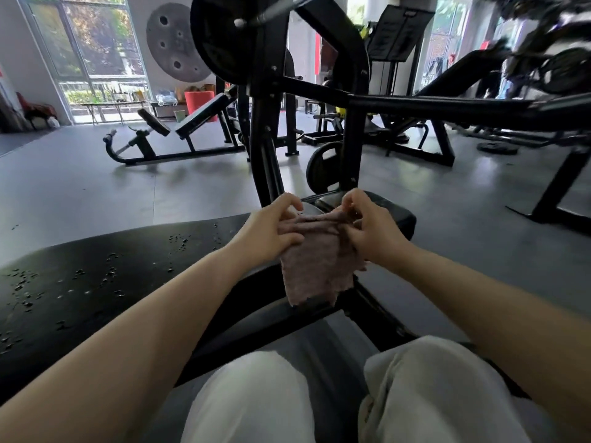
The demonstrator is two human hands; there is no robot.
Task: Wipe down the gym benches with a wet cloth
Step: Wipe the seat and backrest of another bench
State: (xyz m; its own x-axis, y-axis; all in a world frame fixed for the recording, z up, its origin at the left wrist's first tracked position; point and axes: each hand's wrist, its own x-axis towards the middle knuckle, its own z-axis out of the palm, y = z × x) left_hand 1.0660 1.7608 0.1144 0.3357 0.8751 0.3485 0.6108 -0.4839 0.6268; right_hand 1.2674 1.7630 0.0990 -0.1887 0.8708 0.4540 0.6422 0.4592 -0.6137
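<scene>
Head view showed both hands held out over the near end of a black padded bench [96, 276], which was beaded with water droplets across its left part. The left hand [271, 231] had its grip curled onto the upper left edge of a pinkish cloth [315, 266], thumb under and fingers over; the right hand [372, 228] pinched the upper right edge between thumb and fingertips. The cloth hung in the air between them, its lower part dangling free above the bench frame, not touching the pad. It looked as though the person was spreading or refolding it before wiping.

The risk, as I judged it, lay in those light edge holds: a wet cloth is heavy, and a pinch at one corner could slip, dropping it to the floor [96, 193] and dirtying it. A bunched cloth might also smear the droplets about rather than lift them. The machine upright [265, 155] stood close ahead, where a broad stroke could knock knuckles.
</scene>
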